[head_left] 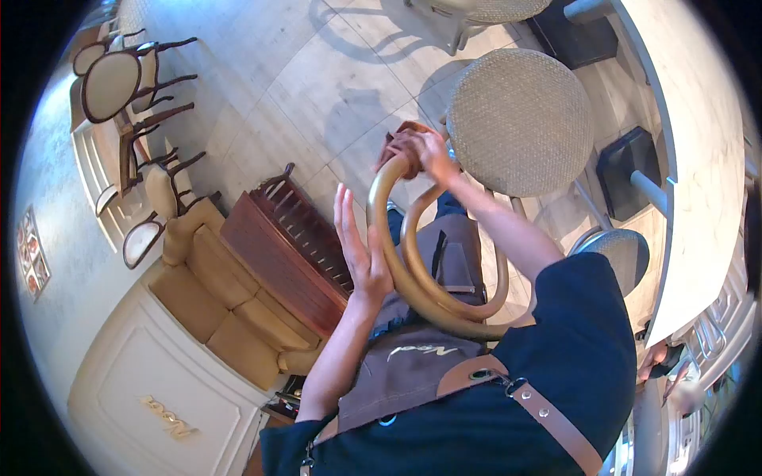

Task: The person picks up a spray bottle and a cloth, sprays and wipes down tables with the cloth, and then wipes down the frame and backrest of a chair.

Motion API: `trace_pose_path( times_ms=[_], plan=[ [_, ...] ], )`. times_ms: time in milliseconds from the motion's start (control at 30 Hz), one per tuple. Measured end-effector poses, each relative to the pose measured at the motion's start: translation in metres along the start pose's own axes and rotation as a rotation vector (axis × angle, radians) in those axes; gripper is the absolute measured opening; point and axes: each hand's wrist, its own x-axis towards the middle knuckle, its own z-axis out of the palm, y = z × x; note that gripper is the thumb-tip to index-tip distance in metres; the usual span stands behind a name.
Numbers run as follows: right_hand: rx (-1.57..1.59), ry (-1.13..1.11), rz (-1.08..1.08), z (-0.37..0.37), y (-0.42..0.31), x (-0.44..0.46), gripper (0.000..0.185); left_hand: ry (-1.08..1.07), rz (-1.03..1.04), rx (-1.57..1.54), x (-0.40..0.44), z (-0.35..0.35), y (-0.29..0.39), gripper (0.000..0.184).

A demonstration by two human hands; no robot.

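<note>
A chair with a round woven seat (520,123) stands before me, its gold-brown curved back frame (418,305) towards my body. My right hand (431,153) is closed around a reddish-brown cloth (407,133), pressed to the far bend of the outer hoop. Part of the cloth is hidden under the fingers. Against the left side of that same hoop rests my left hand (363,258), its fingers stretched out straight and the thumb by the tube. I wear a grey-brown apron (413,361) with leather straps.
A pale counter (694,159) runs along the right, with dark pedestal bases (635,170) below. Another woven stool (623,258) stands near it. To the left are a tan sofa (230,317), a dark red wooden bench (282,254) and several oval-backed chairs (111,86). A person (663,361) shows at far right.
</note>
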Motion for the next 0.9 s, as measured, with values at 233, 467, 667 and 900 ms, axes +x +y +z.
trace_pose_path(
  times_ms=[233,467,667,900],
  plan=[
    [0.074,-0.591,0.333,-0.041,-0.003,0.033,0.047,0.164,0.101,0.123,-0.002,0.001,0.000,0.052],
    [-0.184,-0.593,-0.260,-0.057,-0.189,-0.001,0.035,0.234,0.345,0.168,-0.003,-0.004,-0.009,0.055],
    [-0.598,-0.313,-0.290,-0.059,-0.265,-0.129,0.063,0.347,0.469,-0.201,0.015,-0.067,-0.004,0.055],
    [-0.788,0.051,-0.025,-0.119,-0.242,-0.289,0.063,-0.140,0.272,-0.380,0.033,-0.027,-0.045,0.061]
  ],
)
